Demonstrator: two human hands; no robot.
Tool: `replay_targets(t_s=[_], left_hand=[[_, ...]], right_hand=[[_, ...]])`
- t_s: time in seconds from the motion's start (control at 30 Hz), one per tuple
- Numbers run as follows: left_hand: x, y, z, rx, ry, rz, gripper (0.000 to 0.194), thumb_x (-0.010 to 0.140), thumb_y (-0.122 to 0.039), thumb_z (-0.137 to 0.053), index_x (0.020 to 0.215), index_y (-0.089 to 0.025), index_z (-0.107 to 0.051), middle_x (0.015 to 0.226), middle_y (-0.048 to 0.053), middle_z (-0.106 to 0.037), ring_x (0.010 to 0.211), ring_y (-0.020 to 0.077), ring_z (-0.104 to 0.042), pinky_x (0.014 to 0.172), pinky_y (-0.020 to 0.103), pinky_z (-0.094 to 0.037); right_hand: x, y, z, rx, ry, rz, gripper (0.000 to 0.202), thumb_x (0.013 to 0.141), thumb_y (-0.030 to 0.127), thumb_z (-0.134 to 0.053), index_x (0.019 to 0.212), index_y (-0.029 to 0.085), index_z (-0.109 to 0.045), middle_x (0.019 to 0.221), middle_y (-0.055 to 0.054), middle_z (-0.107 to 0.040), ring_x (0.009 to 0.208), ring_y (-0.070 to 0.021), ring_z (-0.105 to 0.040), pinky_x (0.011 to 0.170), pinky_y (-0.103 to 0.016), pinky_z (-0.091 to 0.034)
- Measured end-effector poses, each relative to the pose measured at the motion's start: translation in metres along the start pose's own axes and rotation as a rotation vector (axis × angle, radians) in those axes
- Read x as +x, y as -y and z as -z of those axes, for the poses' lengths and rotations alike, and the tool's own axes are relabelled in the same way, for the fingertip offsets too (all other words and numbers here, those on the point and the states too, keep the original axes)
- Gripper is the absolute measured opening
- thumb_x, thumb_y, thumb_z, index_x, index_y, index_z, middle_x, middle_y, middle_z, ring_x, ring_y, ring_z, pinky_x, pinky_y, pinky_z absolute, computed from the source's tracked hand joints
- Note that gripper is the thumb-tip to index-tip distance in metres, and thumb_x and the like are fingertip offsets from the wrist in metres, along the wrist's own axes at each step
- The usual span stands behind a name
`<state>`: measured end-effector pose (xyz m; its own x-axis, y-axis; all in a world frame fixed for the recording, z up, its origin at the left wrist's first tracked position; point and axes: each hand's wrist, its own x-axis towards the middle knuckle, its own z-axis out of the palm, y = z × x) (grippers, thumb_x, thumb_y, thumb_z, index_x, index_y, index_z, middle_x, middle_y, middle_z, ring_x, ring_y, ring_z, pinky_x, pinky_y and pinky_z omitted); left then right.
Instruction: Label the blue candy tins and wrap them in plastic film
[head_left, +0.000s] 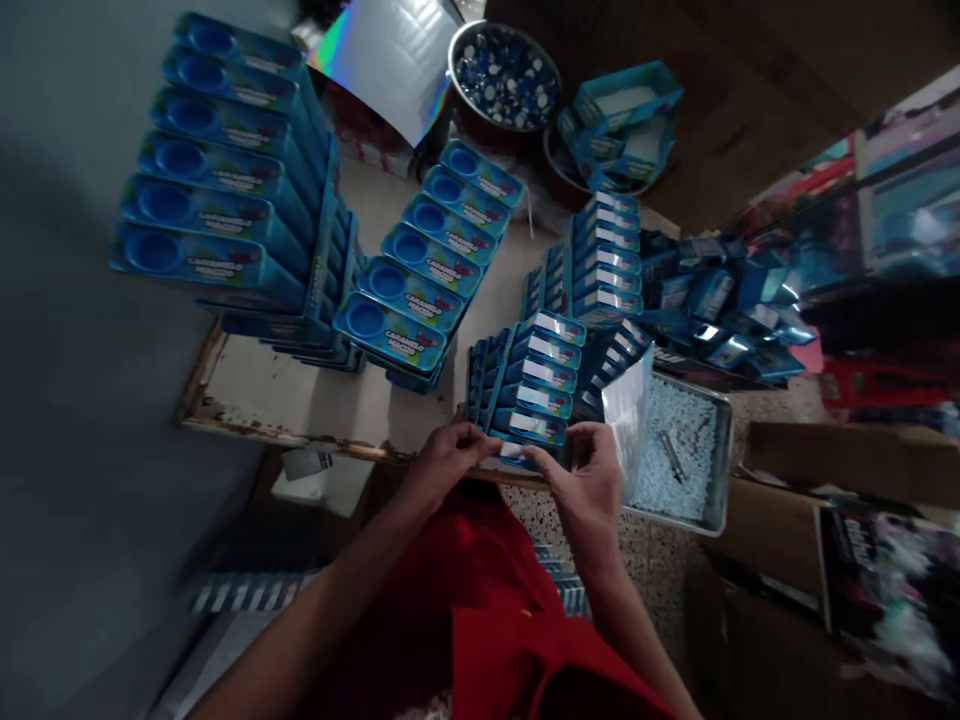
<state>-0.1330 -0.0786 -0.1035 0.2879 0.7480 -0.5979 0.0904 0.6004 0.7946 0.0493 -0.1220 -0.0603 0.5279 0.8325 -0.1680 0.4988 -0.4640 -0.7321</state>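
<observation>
A row of blue candy boxes (pixel 540 370) stands at the table's front edge, most with a white label on the end facing me. A small white label (pixel 513 450) lies across the nearest box's end. My left hand (pixel 446 465) pinches the label's left end between thumb and fingers. From the right, my right hand (pixel 589 485) has its thumb on the label's other end, while its fingers curl around the box's corner. How firmly each hand grips is hard to tell.
Stacked blue boxes (pixel 225 180) and another slanting row (pixel 427 260) stand left on the table (pixel 262 385). Behind are a bowl of wrapped candies (pixel 506 85) and a shiny sheet (pixel 390 60). Right are a metal tray (pixel 720 470) with pale bits, piled packets (pixel 720 300) and a carton (pixel 780 520).
</observation>
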Motion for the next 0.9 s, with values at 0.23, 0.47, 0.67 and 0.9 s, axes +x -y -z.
replay_targets(t_s=[0.23, 0.47, 0.67, 0.9], left_hand=[[0.006, 0.026, -0.008, -0.112, -0.157, 0.046, 0.041, 0.069, -0.054, -0.081, 0.078, -0.020, -0.061, 0.075, -0.001, -0.064, 0.075, 0.0189, -0.060, 0.070, 0.029, -0.043], [0.020, 0.030, -0.003, 0.076, -0.321, -0.205, 0.023, 0.078, -0.036, -0.077, 0.083, -0.021, -0.061, 0.080, 0.001, -0.065, 0.076, 0.0189, -0.061, 0.074, 0.031, -0.046], [0.063, -0.023, -0.020, 0.078, -0.316, -0.632, 0.041, 0.101, -0.042, -0.053, 0.138, -0.025, -0.062, 0.142, 0.010, -0.064, 0.135, 0.0253, -0.056, 0.115, 0.039, -0.041], [0.138, -0.033, -0.058, -0.071, -0.246, -0.576, 0.047, 0.105, -0.049, -0.041, 0.135, -0.026, -0.069, 0.150, 0.008, -0.059, 0.149, 0.0255, -0.043, 0.127, 0.045, -0.024]], right_hand=[[0.002, -0.016, -0.007, 0.260, 0.157, -0.192, 0.056, 0.073, 0.048, -0.087, 0.106, 0.026, -0.048, 0.083, 0.005, -0.059, 0.076, -0.0171, -0.059, 0.068, -0.029, -0.048], [0.014, -0.020, 0.032, 0.386, 0.421, -0.282, 0.057, 0.073, 0.042, -0.086, 0.119, 0.026, -0.057, 0.114, -0.007, -0.071, 0.106, -0.0274, -0.068, 0.088, -0.041, -0.054], [0.053, -0.037, 0.014, 0.554, 0.203, -0.190, 0.061, 0.087, 0.061, -0.070, 0.138, 0.031, -0.056, 0.156, -0.009, -0.051, 0.142, -0.0273, -0.051, 0.115, -0.049, -0.041], [0.064, -0.008, -0.044, 0.834, 0.283, -0.182, 0.075, 0.096, 0.077, -0.036, 0.160, 0.038, -0.036, 0.154, -0.001, -0.055, 0.145, -0.0253, -0.050, 0.117, -0.053, -0.043]])
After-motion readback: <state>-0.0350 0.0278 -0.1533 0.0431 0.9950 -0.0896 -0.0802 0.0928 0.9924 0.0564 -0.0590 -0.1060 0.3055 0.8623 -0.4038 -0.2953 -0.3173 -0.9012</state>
